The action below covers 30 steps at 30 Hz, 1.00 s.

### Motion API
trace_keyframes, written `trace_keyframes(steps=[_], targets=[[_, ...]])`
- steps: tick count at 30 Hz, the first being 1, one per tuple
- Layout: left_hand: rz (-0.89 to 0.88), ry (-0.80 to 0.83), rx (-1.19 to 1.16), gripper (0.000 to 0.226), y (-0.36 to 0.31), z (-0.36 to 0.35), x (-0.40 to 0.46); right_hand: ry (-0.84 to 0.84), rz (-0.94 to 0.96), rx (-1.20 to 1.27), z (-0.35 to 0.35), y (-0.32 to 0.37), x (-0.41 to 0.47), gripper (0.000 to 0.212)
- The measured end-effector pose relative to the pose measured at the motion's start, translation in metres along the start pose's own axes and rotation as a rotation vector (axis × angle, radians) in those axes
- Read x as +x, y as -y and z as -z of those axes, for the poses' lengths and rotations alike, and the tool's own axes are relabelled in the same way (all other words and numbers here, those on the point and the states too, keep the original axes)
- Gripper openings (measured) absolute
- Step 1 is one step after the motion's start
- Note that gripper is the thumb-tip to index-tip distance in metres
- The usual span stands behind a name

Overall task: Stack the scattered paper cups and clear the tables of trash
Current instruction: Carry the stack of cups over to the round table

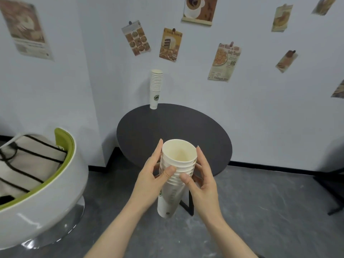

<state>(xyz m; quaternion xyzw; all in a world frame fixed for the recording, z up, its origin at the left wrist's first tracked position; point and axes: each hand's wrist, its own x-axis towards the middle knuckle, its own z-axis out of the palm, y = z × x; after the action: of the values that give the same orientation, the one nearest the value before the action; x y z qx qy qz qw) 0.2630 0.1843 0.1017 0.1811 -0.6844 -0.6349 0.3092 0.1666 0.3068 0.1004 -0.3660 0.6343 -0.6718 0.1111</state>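
Both hands hold a nested stack of paper cups [174, 175] in the air at the near edge of a round dark table [167, 131], its open mouth tilted up toward the camera and its base pointing down over the grey floor [260, 211]. The left hand [153, 175] grips the stack from the left, thumb pressed across the ridged rims and fingers reaching up along the far side. The right hand [202, 180] grips it from the right, thumb on the rims just beside the left thumb and the forefinger lying straight along the top cup's wall. A second, taller stack of cups [156, 89] stands upright at the far edge of the table, against the pale wall [260, 118], well apart from the held stack. Paper posters [170, 44] are pinned across that wall. At the near left sits a white chair with a green rim [63, 138], holding a striped cushion [24, 161].
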Motion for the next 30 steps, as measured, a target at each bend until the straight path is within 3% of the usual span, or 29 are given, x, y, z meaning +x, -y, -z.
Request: trace_keyframes(steps=[16, 23, 27, 30], targets=[[0.000, -0.171, 0.035, 0.070, 0.039, 0.056, 0.267, 0.186, 0.023, -0.080, -0.061, -0.083, 0.284, 0.066], [-0.041, -0.118, 0.062, 0.070, 0.037, 0.100, 0.394, 0.162, 0.030, -0.046, -0.106, -0.095, 0.406, 0.066], [-0.090, -0.068, 0.024, 0.056, 0.025, 0.126, 0.478, 0.099, 0.057, -0.091, -0.136, -0.093, 0.485, 0.066], [-0.105, -0.060, -0.005, 0.065, 0.011, 0.143, 0.540, 0.053, 0.072, -0.134, -0.156, -0.087, 0.543, 0.066]])
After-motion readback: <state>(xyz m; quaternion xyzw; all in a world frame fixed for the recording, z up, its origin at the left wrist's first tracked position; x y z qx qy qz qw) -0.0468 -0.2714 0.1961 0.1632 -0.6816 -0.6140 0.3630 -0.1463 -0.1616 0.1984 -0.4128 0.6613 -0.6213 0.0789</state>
